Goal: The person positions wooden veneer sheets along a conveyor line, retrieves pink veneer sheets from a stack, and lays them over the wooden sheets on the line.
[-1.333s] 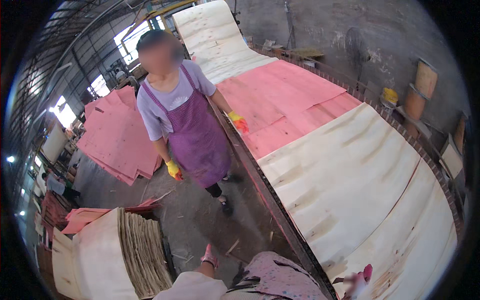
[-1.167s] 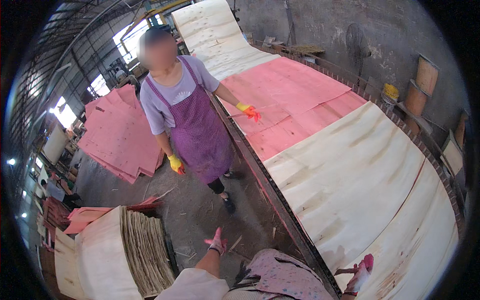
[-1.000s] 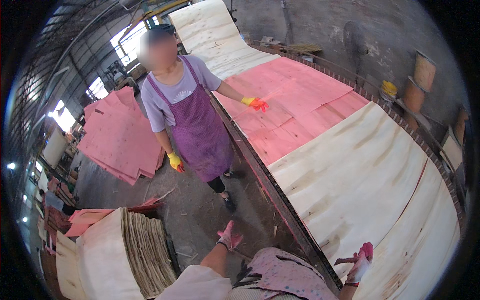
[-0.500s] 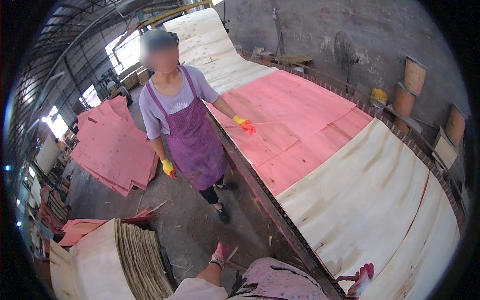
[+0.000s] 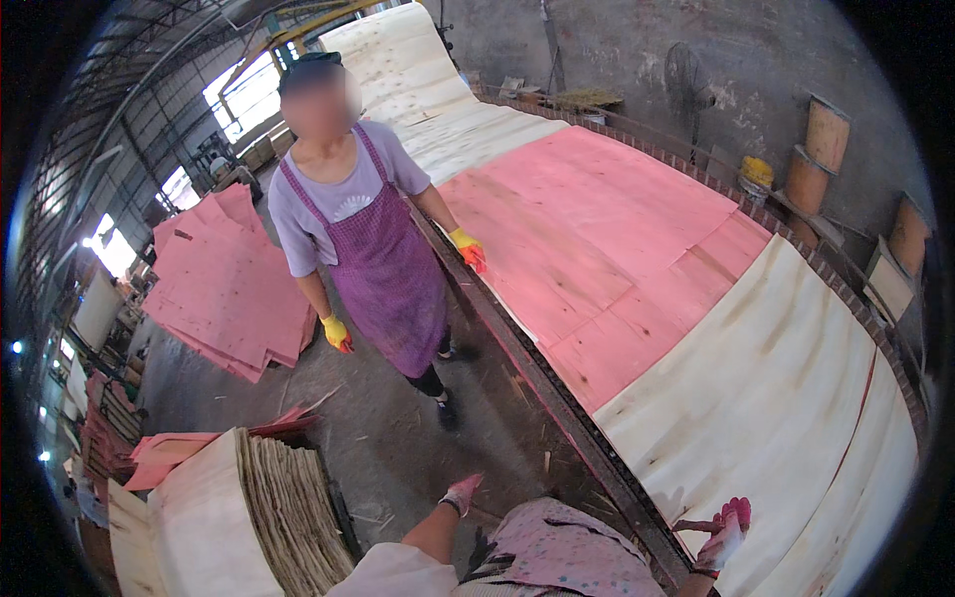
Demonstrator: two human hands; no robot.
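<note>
My left hand point(image 5: 463, 494), in a pinkish glove, hangs over the floor beside my apron point(image 5: 562, 547), fingers stretched out and holding nothing I can see. At the near edge of the conveyor, my right hand point(image 5: 731, 527), in a pink and white glove, is over the pale wood veneer point(image 5: 686, 448) with its fingers apart. A dark, narrow shape juts left from it; I cannot tell what it is. Pink veneer sheets point(image 5: 617, 249) lie farther up the conveyor. Opposite, a co-worker in a purple apron point(image 5: 388, 259) has one yellow-gloved hand point(image 5: 468, 249) at the conveyor's side.
A stack of pale veneer point(image 5: 204, 517) stands at the lower left, with a pile of pink sheets point(image 5: 234, 284) behind it. The conveyor's dark side rail point(image 5: 557, 398) runs along my right. Wood splinters litter the floor. Log sections point(image 5: 824, 137) and a fan stand along the wall.
The pink and pale sheets have shifted toward me and to the right. The co-worker's hand has drawn back from the pink sheets to the rail. My left hand has moved slightly right.
</note>
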